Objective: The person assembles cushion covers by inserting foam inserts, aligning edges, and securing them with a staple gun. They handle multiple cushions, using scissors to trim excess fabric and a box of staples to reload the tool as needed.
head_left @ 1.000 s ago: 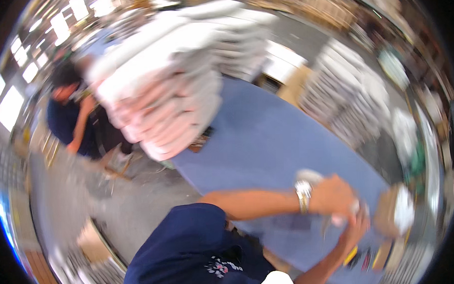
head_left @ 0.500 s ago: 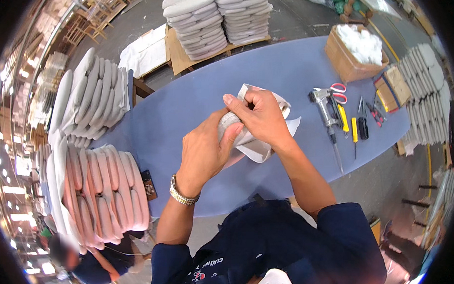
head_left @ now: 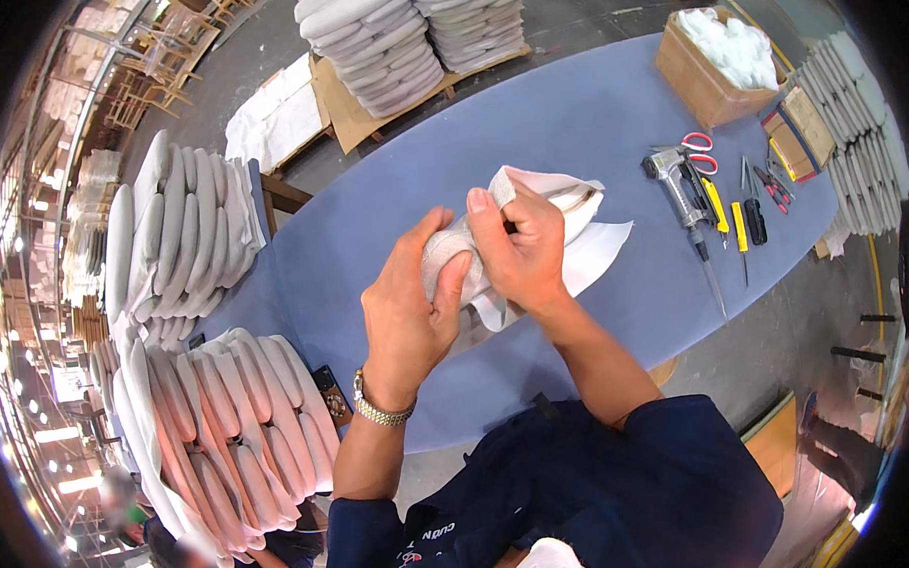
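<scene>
Above the blue table, both hands hold a fabric cover point(head_left: 594, 254) with a rounded grey padded end and loose white flaps. My left hand point(head_left: 405, 301) wraps that grey end, its thumb pressed along the near side. Curled over the fabric beside it, my right hand point(head_left: 526, 246) pinches a folded edge, thumb pointing up and away. The flaps spread out to the right, past the right wrist. What lies under the fingers is hidden.
The blue table point(head_left: 372, 207) carries a staple gun point(head_left: 680, 196), red-handled scissors point(head_left: 705, 153), a yellow screwdriver point(head_left: 740, 224), pliers point(head_left: 772, 188) and a box of white stuffing point(head_left: 718, 84). Stacked grey cushions point(head_left: 187, 223) and pinkish ones point(head_left: 239, 412) stand left. A person bends at lower left.
The view has turned and shifted a little. More of the grey end shows between my hands, and my right hand has shifted its grip along the edge. Both still hold the fabric cover.
</scene>
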The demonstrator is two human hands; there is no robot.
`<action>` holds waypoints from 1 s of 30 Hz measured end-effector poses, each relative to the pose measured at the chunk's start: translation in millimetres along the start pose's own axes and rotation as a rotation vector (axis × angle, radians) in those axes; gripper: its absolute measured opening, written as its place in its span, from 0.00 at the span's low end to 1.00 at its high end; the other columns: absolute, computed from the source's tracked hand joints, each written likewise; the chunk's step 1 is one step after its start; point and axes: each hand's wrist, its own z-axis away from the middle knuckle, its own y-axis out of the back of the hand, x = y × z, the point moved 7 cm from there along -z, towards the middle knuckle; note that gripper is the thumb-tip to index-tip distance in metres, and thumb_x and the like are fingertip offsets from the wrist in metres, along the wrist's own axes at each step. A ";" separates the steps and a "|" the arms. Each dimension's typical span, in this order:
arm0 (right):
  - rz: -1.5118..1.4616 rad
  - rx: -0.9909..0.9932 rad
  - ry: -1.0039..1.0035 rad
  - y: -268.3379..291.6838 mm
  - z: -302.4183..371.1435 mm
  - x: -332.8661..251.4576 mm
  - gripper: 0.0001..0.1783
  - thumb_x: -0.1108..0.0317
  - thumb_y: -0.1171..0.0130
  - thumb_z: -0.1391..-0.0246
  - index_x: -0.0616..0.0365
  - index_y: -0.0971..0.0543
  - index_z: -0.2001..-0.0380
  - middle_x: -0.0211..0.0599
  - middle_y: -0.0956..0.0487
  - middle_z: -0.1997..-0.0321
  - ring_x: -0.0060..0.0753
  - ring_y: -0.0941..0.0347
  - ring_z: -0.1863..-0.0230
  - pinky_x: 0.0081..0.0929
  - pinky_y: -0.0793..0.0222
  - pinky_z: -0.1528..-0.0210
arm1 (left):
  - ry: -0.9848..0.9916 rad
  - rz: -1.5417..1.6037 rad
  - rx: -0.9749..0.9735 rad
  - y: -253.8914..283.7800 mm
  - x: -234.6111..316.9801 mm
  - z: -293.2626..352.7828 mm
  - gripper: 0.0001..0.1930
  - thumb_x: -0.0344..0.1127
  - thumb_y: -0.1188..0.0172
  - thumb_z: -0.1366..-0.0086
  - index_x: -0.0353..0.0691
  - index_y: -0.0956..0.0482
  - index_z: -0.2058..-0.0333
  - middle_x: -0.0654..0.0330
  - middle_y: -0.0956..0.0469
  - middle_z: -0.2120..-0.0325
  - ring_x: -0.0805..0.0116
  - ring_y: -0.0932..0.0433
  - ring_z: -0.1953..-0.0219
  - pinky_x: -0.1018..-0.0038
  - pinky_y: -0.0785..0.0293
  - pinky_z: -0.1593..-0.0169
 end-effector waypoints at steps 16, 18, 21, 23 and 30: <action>0.103 -0.271 0.294 -59.7 89.1 -19.1 0.18 0.66 0.37 0.44 0.60 0.27 0.85 0.40 0.31 0.80 0.45 0.31 0.76 0.43 0.35 0.68 | 0.290 0.256 0.014 27.6 -111.3 129.0 0.31 0.46 0.22 0.46 0.32 0.21 0.50 0.54 0.15 0.62 0.68 0.17 0.60 0.69 0.21 0.54; 0.079 -0.467 0.226 -81.2 133.8 -12.8 0.17 0.63 0.39 0.42 0.60 0.25 0.82 0.40 0.30 0.77 0.44 0.30 0.74 0.43 0.36 0.68 | 0.456 0.414 0.019 23.4 -145.9 188.0 0.31 0.44 0.22 0.46 0.31 0.21 0.49 0.56 0.16 0.61 0.72 0.20 0.57 0.70 0.23 0.51; 0.065 -0.815 0.198 -100.6 208.7 -1.2 0.14 0.62 0.39 0.42 0.61 0.23 0.75 0.41 0.26 0.72 0.46 0.25 0.68 0.41 0.30 0.62 | 0.704 0.379 -0.235 10.5 -180.1 271.0 0.31 0.39 0.23 0.46 0.31 0.22 0.47 0.56 0.18 0.55 0.73 0.21 0.55 0.72 0.24 0.49; 0.011 -1.044 0.176 -105.9 256.7 6.4 0.14 0.61 0.40 0.41 0.60 0.23 0.74 0.41 0.25 0.70 0.47 0.24 0.67 0.43 0.29 0.61 | 0.815 0.300 -0.419 2.2 -189.4 316.7 0.31 0.37 0.25 0.45 0.31 0.23 0.44 0.56 0.18 0.51 0.73 0.22 0.52 0.72 0.25 0.47; 0.015 -1.117 -0.160 -37.1 230.1 10.7 0.10 0.61 0.43 0.39 0.55 0.21 0.68 0.38 0.22 0.65 0.47 0.23 0.61 0.43 0.27 0.57 | 0.573 0.249 -0.263 -19.5 -174.0 362.9 0.31 0.33 0.30 0.41 0.33 0.25 0.40 0.47 0.23 0.41 0.55 0.25 0.38 0.65 0.32 0.35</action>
